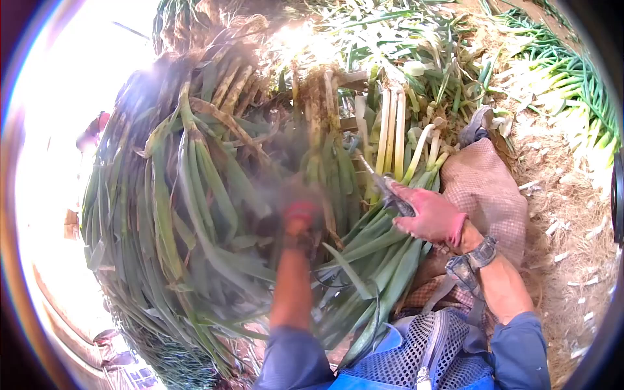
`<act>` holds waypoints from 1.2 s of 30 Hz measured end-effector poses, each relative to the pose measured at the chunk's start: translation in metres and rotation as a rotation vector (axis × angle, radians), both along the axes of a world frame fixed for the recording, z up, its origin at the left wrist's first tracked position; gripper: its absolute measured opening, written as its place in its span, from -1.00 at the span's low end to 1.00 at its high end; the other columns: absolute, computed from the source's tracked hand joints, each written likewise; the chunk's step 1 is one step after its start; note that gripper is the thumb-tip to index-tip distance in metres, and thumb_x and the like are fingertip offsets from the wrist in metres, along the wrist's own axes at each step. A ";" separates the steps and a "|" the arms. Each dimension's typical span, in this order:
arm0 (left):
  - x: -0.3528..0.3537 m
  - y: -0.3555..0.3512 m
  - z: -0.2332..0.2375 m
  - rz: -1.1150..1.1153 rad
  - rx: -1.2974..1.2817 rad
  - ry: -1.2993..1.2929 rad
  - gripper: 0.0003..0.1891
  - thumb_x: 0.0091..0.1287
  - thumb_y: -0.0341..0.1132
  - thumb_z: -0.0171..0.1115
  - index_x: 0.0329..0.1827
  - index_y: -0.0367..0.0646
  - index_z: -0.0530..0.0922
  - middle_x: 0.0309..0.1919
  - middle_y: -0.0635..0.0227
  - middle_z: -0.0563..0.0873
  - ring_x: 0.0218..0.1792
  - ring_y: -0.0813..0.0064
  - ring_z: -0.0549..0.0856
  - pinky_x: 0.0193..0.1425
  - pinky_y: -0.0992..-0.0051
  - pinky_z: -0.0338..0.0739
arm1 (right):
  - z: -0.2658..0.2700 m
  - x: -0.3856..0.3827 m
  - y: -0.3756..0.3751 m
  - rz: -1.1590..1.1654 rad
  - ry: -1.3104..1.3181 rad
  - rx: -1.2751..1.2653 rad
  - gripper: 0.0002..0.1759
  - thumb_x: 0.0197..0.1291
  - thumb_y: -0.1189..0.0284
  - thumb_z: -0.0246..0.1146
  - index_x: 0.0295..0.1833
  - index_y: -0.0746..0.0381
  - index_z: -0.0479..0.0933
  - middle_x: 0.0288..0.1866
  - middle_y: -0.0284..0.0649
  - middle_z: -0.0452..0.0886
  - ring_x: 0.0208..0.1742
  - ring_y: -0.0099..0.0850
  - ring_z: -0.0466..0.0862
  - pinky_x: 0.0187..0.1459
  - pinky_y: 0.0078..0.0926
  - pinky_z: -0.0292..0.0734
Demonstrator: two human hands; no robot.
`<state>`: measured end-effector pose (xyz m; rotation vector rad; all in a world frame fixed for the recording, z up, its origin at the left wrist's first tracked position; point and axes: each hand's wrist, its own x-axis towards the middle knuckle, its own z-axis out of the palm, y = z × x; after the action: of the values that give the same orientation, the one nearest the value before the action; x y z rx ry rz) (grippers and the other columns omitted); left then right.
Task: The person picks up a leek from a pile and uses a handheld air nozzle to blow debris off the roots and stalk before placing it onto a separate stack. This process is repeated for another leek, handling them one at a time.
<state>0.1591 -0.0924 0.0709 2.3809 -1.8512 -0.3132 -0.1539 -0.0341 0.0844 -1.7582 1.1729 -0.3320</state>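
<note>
My right hand (430, 214), in a pink and dark glove, is closed around a small tool (374, 170) with a thin blade pointing up and left. It is just below several trimmed leeks (390, 130) with pale stalks, over their green leaves (383, 260). My left hand (298, 205), in a pink and dark glove, is smeared by motion over a large heap of untrimmed leeks (195, 175). Its fingers cannot be made out. Brown roots and soiled stalks show at the top of the heap.
Loose peelings (403, 32) lie at the top. More trimmed leeks (572, 78) are at the upper right. A checked cloth (487, 188) covers my leg, with a shoe (476, 125) beyond it. Straw-like debris (559, 240) covers the ground at the right.
</note>
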 end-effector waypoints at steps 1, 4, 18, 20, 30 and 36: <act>0.011 0.000 -0.019 0.012 -0.027 -0.027 -0.50 0.31 -0.02 0.51 0.23 -0.06 0.78 0.18 0.08 0.82 0.21 0.03 0.78 0.33 0.16 0.64 | 0.003 0.009 0.000 0.004 -0.001 0.000 -0.02 0.28 0.09 0.35 0.74 0.19 0.21 0.10 0.17 0.71 0.12 0.07 0.74 0.21 -0.09 0.60; 0.015 0.000 -0.023 0.021 -0.002 0.002 -0.45 0.26 0.00 0.56 0.26 -0.06 0.77 0.22 0.11 0.81 0.25 0.07 0.77 0.35 0.18 0.64 | 0.014 0.036 0.005 0.188 0.019 0.034 -0.05 0.28 0.11 0.32 0.73 0.22 0.24 0.04 0.16 0.74 0.08 0.04 0.77 0.17 -0.12 0.63; 0.009 -0.010 -0.024 0.038 0.106 0.142 -0.30 0.22 0.09 0.58 0.41 0.00 0.70 0.22 0.13 0.83 0.22 0.11 0.81 0.34 0.21 0.64 | 0.008 0.083 -0.065 0.071 0.193 0.018 -0.15 0.33 0.22 0.30 0.72 0.08 0.27 0.12 0.19 0.76 0.18 0.13 0.76 0.29 -0.03 0.65; 0.008 -0.014 -0.025 0.038 0.191 0.109 -0.26 0.23 0.14 0.56 0.45 0.01 0.68 0.23 0.11 0.82 0.24 0.10 0.80 0.34 0.21 0.64 | 0.007 0.088 -0.084 0.045 0.200 -0.042 -0.19 0.31 0.21 0.29 0.68 0.08 0.32 0.09 0.19 0.76 0.13 0.14 0.76 0.23 0.00 0.65; 0.000 -0.021 -0.020 0.059 0.253 0.265 -0.24 0.23 0.21 0.54 0.41 -0.08 0.70 0.24 0.04 0.81 0.25 0.06 0.79 0.36 0.22 0.63 | 0.008 0.112 -0.164 -0.115 0.265 -0.121 -0.25 0.28 0.30 0.21 0.62 0.12 0.39 0.10 0.18 0.78 0.13 0.14 0.77 0.23 0.02 0.66; -0.007 -0.021 -0.024 0.061 0.193 0.176 -0.33 0.28 0.12 0.52 0.33 -0.13 0.74 0.16 -0.03 0.83 0.21 0.05 0.81 0.32 0.20 0.64 | 0.017 0.084 -0.123 0.049 0.220 0.033 -0.23 0.30 0.22 0.26 0.65 0.02 0.36 -0.07 0.08 0.79 -0.08 0.02 0.82 0.05 -0.08 0.71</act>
<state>0.1523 -0.1133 0.0472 2.4327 -1.7379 -0.7013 -0.0698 -0.1575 0.1011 -1.8253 1.2795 -0.0901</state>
